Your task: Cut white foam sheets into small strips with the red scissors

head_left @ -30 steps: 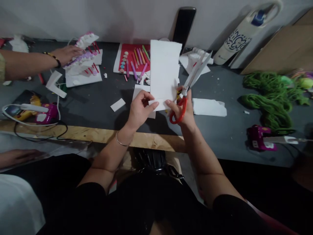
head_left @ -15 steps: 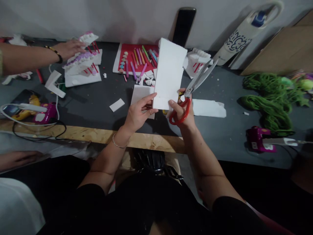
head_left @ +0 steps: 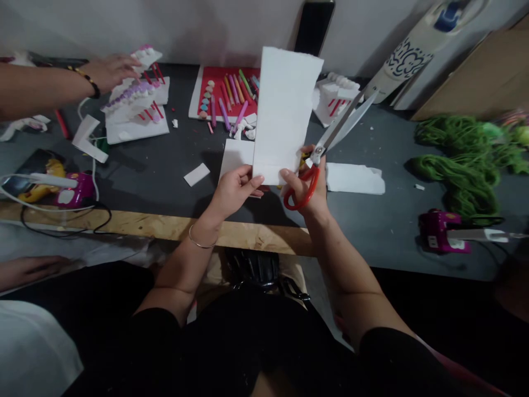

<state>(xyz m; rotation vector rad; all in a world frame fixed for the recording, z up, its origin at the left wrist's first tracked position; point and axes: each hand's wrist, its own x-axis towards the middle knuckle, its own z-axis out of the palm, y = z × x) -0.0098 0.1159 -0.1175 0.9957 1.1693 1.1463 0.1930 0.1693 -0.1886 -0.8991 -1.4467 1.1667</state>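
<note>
Turned squarer since earlier, the white rectangular board (head_left: pixel 284 110) is left of the red-handled steel scissors (head_left: pixel 319 152); left hand (head_left: pixel 231 194) pinches its lower corner, right hand (head_left: pixel 317 200) holds both. Probably light, stiff, dentable: grip edges.

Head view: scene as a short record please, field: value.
left hand: fingers pinch the lower left corner of the white panel
right hand: holds the scissors, thumb on the panel's lower right
scissors: red handles, blades pointing up and right in the picture
beyond panel: red sheet with coloured sticks
right side: green yarn, printed bottle
co-worker's hand: at the white-and-purple model, far left; contact unclear
</note>
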